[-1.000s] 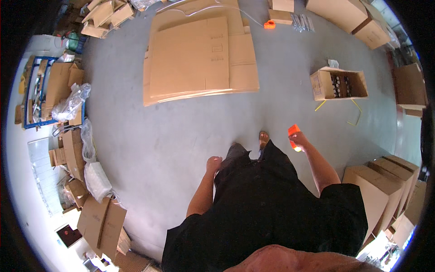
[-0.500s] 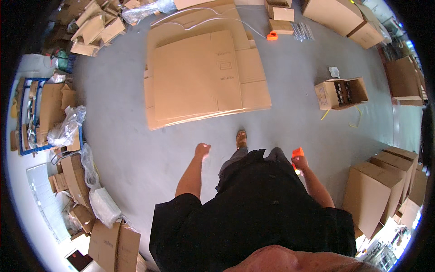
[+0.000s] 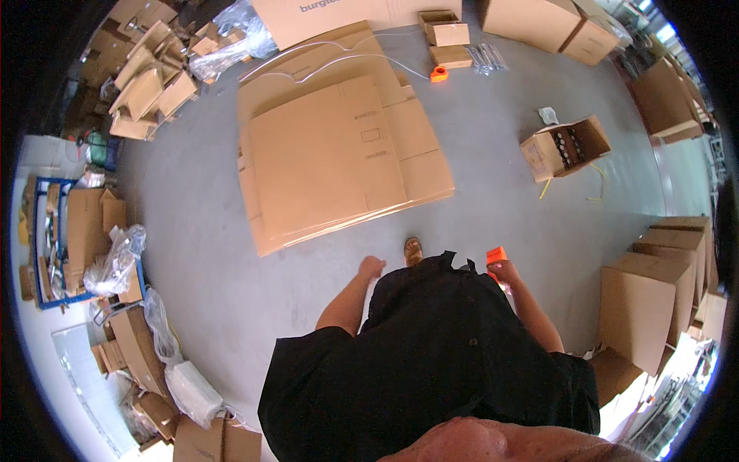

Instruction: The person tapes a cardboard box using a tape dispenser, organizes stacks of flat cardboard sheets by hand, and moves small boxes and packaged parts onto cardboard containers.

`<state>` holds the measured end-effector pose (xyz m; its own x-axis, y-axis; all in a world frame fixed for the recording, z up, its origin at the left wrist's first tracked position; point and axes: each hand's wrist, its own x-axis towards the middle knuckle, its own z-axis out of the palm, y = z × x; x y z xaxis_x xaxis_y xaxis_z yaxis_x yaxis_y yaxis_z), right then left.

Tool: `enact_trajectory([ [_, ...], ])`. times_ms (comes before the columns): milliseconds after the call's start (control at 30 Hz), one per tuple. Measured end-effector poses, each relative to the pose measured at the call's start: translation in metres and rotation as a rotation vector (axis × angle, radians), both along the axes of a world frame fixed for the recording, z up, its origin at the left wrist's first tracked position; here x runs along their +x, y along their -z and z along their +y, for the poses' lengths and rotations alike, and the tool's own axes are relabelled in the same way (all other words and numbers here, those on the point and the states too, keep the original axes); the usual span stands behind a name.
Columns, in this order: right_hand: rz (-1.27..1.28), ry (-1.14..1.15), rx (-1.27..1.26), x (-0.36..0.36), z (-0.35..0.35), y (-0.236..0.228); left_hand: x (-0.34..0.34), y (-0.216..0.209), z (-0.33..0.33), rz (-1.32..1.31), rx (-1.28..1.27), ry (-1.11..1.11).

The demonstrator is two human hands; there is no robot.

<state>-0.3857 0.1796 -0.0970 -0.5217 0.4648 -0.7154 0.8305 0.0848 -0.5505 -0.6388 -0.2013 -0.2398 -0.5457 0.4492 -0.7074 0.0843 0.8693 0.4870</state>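
Below and right of centre, we see the right hand (image 3: 506, 271) covering part of an orange object (image 3: 496, 254), whose kind we cannot tell. Near centre, the left hand (image 3: 372, 267) is too small for us to resolve its fingertips. The black shirt (image 3: 431, 354) conceals from us the leg above the visible foot (image 3: 413, 250). The upper edge crops a large carton (image 3: 354, 17); the lower edge crops a brown box (image 3: 219, 443) at lower left. At right, we cannot identify the small contents (image 3: 566, 150) of the open carton (image 3: 543, 158).
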Motion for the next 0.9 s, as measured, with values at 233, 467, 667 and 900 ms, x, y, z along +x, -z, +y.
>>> enact_trajectory([
  [233, 0.050, 0.012, 0.025, 0.041, -0.015, 0.004, 0.014, 0.005, 0.044, 0.005, 0.047, 0.372],
  [467, -0.059, 0.238, 0.026, 0.153, -0.045, 0.022, -0.022, -0.039, 0.043, 0.064, -0.224, 0.062],
  [667, -0.159, 0.499, -0.063, 0.296, -0.084, 0.096, 0.020, -0.057, 0.089, 0.040, -0.135, 0.252],
  [900, -0.063, 0.666, -0.100, 0.355, -0.161, 0.091, 0.133, -0.127, 0.205, 0.180, 0.022, 0.826],
])
